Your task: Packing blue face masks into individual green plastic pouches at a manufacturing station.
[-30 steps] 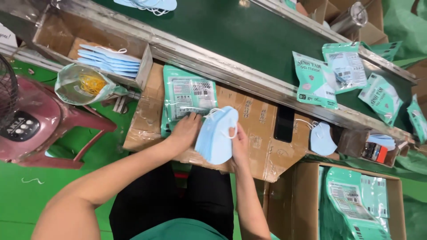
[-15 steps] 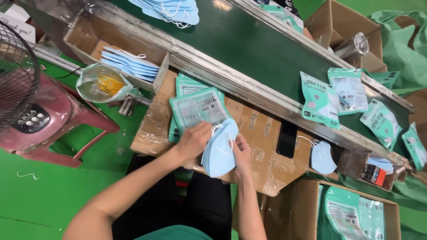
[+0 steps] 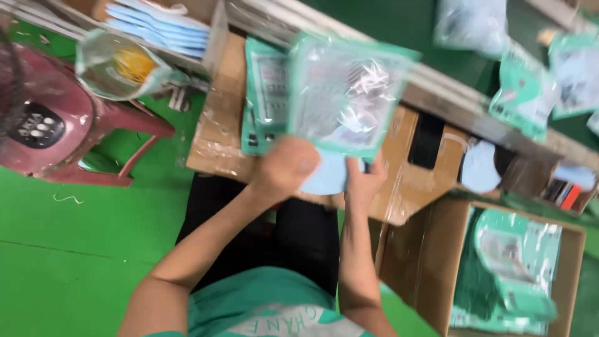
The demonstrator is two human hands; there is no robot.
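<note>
My left hand (image 3: 288, 167) grips the lower edge of a clear-and-teal plastic pouch (image 3: 346, 93) held up over the cardboard work surface (image 3: 218, 125). My right hand (image 3: 364, 185) holds a folded light-blue face mask (image 3: 324, 176) at the pouch's bottom opening; most of the mask sits behind the pouch and my fingers. A stack of the same teal pouches (image 3: 267, 93) lies flat on the cardboard just left of my hands. The picture is blurred by motion.
A red plastic stool (image 3: 68, 128) with a calculator stands at left, a clear bag with yellow contents (image 3: 121, 65) above it. A box of blue masks (image 3: 159, 25) sits at the top left. Filled pouches lie on the green conveyor (image 3: 530, 100) and in the cardboard box (image 3: 511, 268) at the lower right.
My left hand has picked a pouch off the stack and raised it over the mask. The mask has slid partly behind the pouch. The camera has moved closer and tilted.
</note>
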